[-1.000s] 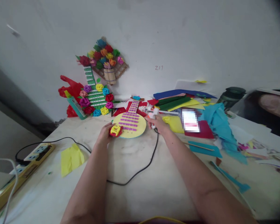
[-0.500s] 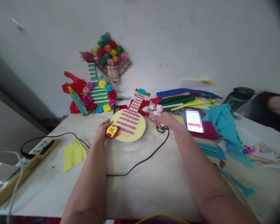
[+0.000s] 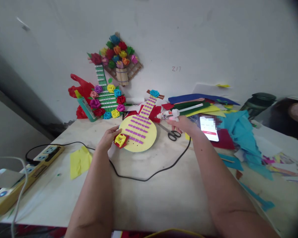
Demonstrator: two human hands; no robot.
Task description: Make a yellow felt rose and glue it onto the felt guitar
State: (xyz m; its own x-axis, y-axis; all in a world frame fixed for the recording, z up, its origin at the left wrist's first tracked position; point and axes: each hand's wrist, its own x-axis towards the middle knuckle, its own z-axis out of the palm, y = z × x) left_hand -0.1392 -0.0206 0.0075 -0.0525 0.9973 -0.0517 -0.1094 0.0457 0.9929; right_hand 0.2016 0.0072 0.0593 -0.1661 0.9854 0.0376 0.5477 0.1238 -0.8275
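Change: glue gun (image 3: 169,114) lifted right, scissors (image 3: 172,133) uncovered.
Right hand (image 3: 183,124): closed on gun.
Left hand (image 3: 106,138): flower (image 3: 121,140) pinched at yellow guitar (image 3: 139,133) edge.

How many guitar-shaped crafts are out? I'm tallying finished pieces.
2: the yellow guitar lies on the table between the left hand and right hand; the green guitar leans on the wall. Others may be hidden.

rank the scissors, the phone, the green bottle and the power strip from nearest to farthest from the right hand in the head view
1. Scissors: just below the right hand, which holds the glue gun.
2. Phone: a little to the hand's right, on the red sheet.
3. Green bottle: far right, at the back near the wall.
4. Power strip: far left, at the table's edge.
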